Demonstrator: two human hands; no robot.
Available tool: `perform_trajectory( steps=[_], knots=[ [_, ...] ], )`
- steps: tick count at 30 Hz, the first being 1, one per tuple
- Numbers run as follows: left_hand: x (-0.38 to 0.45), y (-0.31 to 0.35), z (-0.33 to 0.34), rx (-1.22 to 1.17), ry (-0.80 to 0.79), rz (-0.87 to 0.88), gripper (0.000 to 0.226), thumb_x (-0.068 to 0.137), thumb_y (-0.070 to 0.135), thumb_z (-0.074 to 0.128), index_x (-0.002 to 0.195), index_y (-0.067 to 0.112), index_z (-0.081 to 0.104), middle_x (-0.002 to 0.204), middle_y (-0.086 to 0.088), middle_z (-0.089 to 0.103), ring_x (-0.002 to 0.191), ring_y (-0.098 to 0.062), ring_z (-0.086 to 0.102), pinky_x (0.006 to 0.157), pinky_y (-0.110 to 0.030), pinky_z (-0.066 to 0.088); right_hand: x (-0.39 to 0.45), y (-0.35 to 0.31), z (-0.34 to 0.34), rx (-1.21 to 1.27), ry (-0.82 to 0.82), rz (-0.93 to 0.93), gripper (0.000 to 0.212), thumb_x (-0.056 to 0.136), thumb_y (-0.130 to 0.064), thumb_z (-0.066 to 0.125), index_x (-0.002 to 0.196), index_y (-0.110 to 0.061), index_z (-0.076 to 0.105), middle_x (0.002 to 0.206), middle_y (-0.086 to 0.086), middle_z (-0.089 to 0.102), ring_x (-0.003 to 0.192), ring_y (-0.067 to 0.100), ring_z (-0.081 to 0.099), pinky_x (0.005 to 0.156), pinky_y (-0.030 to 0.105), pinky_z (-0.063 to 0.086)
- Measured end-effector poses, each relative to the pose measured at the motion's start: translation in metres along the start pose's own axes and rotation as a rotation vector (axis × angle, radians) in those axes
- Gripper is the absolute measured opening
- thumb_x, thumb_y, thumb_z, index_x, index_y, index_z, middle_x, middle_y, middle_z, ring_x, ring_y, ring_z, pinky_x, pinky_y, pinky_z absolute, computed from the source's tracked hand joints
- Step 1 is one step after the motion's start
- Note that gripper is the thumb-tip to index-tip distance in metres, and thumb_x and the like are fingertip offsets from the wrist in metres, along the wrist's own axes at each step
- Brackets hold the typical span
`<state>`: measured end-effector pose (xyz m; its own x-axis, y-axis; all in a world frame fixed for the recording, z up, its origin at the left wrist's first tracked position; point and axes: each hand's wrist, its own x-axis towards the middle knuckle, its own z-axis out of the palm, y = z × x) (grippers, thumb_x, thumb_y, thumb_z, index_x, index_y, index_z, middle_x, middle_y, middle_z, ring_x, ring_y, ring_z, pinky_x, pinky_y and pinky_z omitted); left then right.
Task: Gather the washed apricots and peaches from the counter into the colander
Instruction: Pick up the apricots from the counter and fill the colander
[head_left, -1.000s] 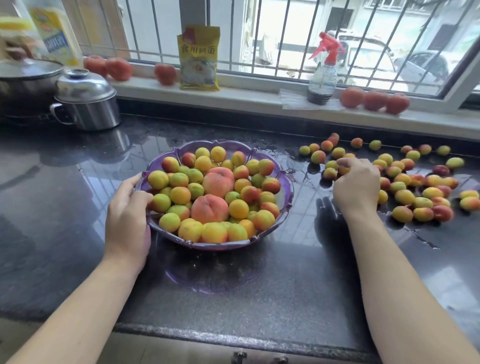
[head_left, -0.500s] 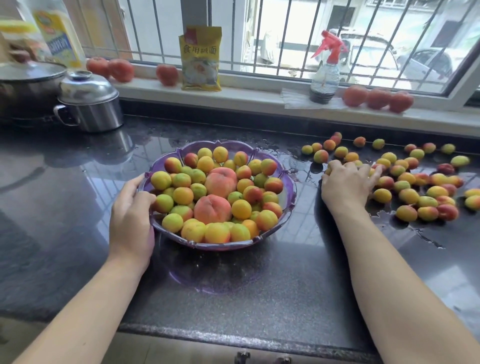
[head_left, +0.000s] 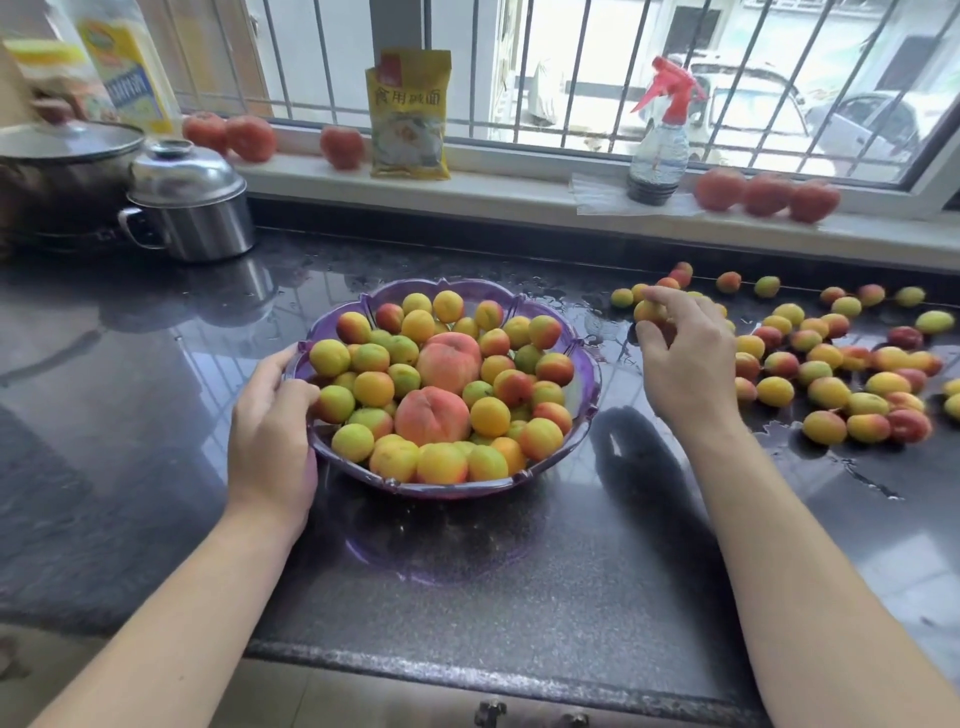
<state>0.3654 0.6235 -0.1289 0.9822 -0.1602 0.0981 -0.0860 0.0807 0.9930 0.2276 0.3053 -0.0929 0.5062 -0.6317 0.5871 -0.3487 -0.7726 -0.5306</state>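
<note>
- Purple colander, scallop-rimmed, upright on the counter, heaped with yellow-red apricots and two peaches.
- Loose apricots lie scattered to its right.

hands — apricots — purple colander

Right hand is now up off the loose pile and sits between it and the colander, closer to the rim than before. It now pinches an apricot in its fingertips.
</note>
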Motion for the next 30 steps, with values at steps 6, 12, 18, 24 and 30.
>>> perform_trajectory(
  steps=[6,12,18,24,30],
  knots=[
    [-0.005,0.007,0.003,-0.001,0.005,-0.03,0.034,0.082,0.032,0.052,0.107,0.044,0.072,0.107,0.015,0.075,0.115,-0.021,0.069,0.104,-0.055,0.056,-0.004,-0.015,-0.003,0.218,-0.012,0.021,0.033,0.097,-0.012,0.064,0.13,-0.016,0.067,0.122,-0.002,0.053,0.11,0.023,0.06,0.096,0.026,0.053],
    [-0.014,0.015,0.007,0.027,-0.036,-0.02,0.069,0.087,0.035,0.045,0.155,0.041,0.046,0.152,0.022,0.048,0.144,-0.011,0.047,0.116,-0.035,0.043,-0.013,-0.077,-0.038,0.417,-0.304,0.031,0.037,0.096,-0.023,0.067,0.132,-0.029,0.06,0.114,-0.008,0.065,0.098,0.007,0.067,0.078,0.014,0.055],
    [-0.026,0.023,0.008,0.153,-0.035,0.004,0.078,0.088,0.039,0.036,0.165,0.036,0.03,0.169,0.013,0.034,0.154,-0.013,0.034,0.127,-0.042,0.031,-0.034,-0.125,-0.046,0.181,-0.729,-0.107,0.012,0.087,-0.034,0.077,0.098,-0.028,0.073,0.087,-0.014,0.073,0.083,0.001,0.068,0.074,0.022,0.057],
    [-0.033,0.031,0.008,0.268,-0.068,-0.021,0.062,0.107,0.032,0.036,0.168,0.032,0.023,0.172,0.006,0.031,0.156,-0.02,0.031,0.128,-0.046,0.03,-0.046,-0.141,-0.035,-0.062,-0.787,-0.213,0.012,0.088,-0.044,0.073,0.093,-0.034,0.07,0.089,-0.013,0.07,0.08,0.004,0.064,0.066,0.022,0.05],
    [-0.042,0.03,0.009,0.259,-0.071,-0.057,0.061,0.112,0.023,0.035,0.169,0.033,0.017,0.173,0.008,0.027,0.158,-0.019,0.029,0.129,-0.046,0.029,-0.046,-0.139,-0.031,-0.128,-0.729,-0.231,0.017,0.088,-0.046,0.071,0.095,-0.031,0.074,0.089,-0.011,0.067,0.08,0.006,0.058,0.067,0.025,0.048]
  ],
)
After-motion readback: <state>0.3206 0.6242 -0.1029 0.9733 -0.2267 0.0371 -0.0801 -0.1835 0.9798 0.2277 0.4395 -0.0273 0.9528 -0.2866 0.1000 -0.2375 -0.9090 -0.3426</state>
